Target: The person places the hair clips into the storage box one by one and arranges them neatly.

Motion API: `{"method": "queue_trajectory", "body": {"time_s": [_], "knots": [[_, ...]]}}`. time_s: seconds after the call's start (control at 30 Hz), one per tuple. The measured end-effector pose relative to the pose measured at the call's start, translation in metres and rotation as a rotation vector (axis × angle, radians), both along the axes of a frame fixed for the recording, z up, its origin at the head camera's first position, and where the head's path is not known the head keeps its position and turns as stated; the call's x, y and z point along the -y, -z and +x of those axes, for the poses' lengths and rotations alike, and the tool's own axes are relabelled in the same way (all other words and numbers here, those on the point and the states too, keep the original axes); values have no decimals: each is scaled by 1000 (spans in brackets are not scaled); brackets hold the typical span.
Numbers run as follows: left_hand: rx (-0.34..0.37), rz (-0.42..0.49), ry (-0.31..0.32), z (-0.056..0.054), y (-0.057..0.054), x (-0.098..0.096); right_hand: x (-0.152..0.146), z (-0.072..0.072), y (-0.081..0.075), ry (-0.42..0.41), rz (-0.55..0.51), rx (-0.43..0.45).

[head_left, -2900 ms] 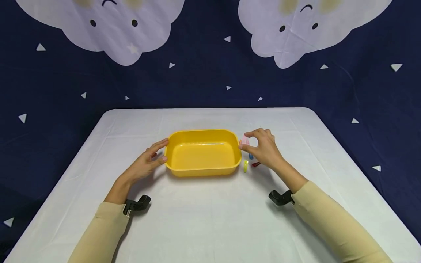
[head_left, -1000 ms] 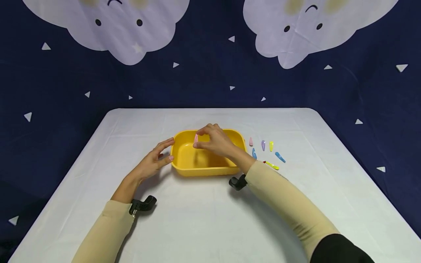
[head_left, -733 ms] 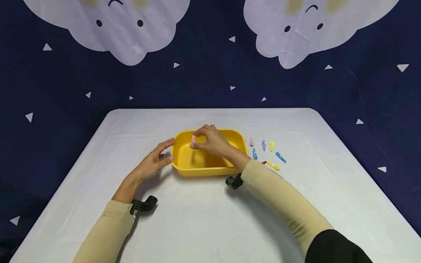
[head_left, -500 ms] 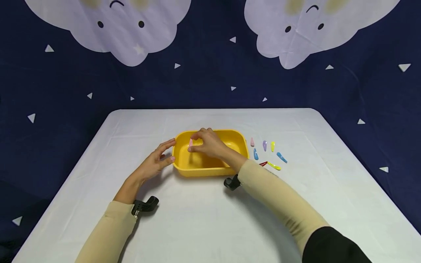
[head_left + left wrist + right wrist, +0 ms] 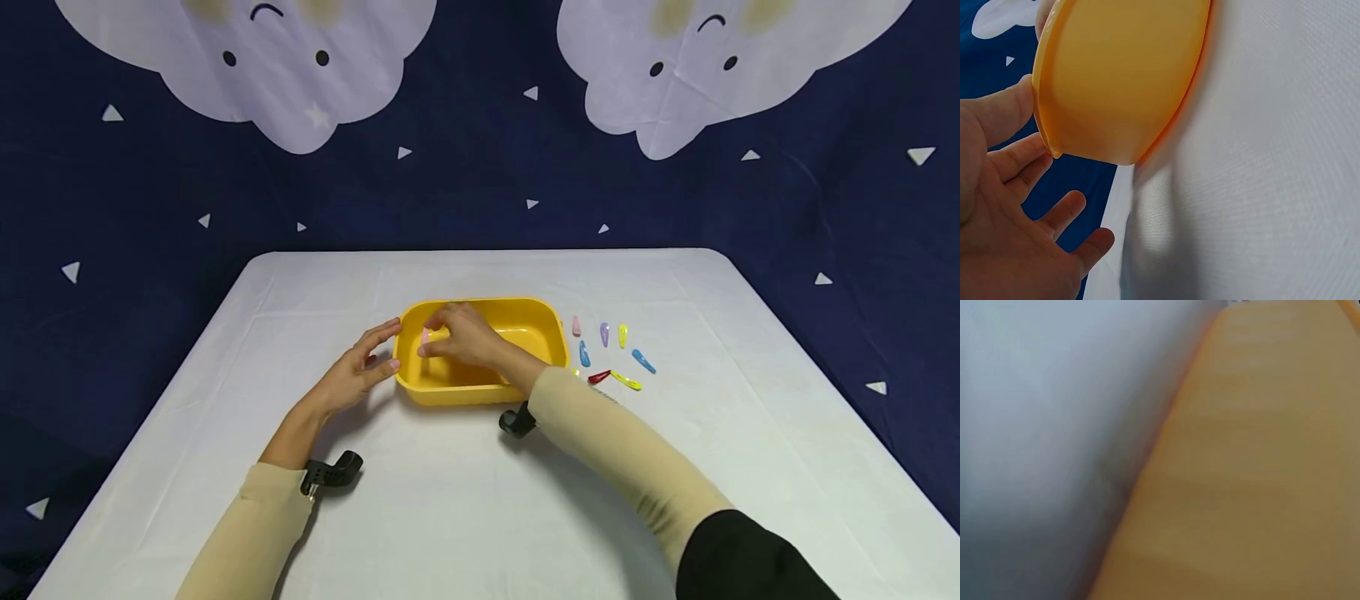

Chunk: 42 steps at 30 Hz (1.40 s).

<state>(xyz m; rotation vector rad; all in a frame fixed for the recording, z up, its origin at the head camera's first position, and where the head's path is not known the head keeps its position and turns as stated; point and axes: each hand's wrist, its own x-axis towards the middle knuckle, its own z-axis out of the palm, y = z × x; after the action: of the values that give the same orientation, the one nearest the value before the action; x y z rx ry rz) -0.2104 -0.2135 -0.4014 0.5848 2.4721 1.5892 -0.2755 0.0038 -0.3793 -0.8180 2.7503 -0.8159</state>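
A yellow plastic basin point(image 5: 480, 397) stands on the white table. At its left end, the thumb and fingertips of my left hand point(image 5: 347, 372) touch the rim; the left wrist view shows the fingers spread and fairly straight against the basin's wall point(image 5: 1122, 81). My right hand point(image 5: 467, 335) is over the basin's left half, reaching inside. Between thumb and index finger it pinches a small pink hair clip point(image 5: 424, 336). The right wrist view holds only the basin's blurred outer side point(image 5: 1241, 456), with the hand itself out of sight there.
Right of the basin lie several snap hair clips: a pink clip point(image 5: 576, 326), a purple clip point(image 5: 604, 334), yellow clips point(image 5: 626, 381), blue clips point(image 5: 643, 361) and a red clip point(image 5: 599, 377). The right sleeve point(image 5: 615, 442) passes close by them. Dark blue patterned cloth point(image 5: 480, 183) hangs behind the table.
The right hand has picked up a pink clip beside the basin's right end, carried it left over the rim and lowered it inside. The left hand has stayed at the rim.
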Motion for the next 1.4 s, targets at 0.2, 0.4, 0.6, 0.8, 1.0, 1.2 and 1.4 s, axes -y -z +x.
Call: {"method": "queue_trajectory", "body": {"time_s": [0.2,0.4,0.6,0.8,1.0,1.2,1.4], "knots": [[-1,-2,-1,0,0,0,6,2,8,4,-1,33],[6,0,-4,-1,1,0,10,4,14,-11,68,24],[4,-8,-5,-1,1,0,13,3,15,3,91,36],[11,-2,-7,0,0,-1,16,1,17,-7,139,-1],[7,-1,-12,0,1,-2,19,2,18,-77,219,-89],[6,-2,-17,1,0,-2,20,3,21,-60,250,-89],[15,-3,-20,0,0,-2,18,4,22,-62,267,-110]]}}
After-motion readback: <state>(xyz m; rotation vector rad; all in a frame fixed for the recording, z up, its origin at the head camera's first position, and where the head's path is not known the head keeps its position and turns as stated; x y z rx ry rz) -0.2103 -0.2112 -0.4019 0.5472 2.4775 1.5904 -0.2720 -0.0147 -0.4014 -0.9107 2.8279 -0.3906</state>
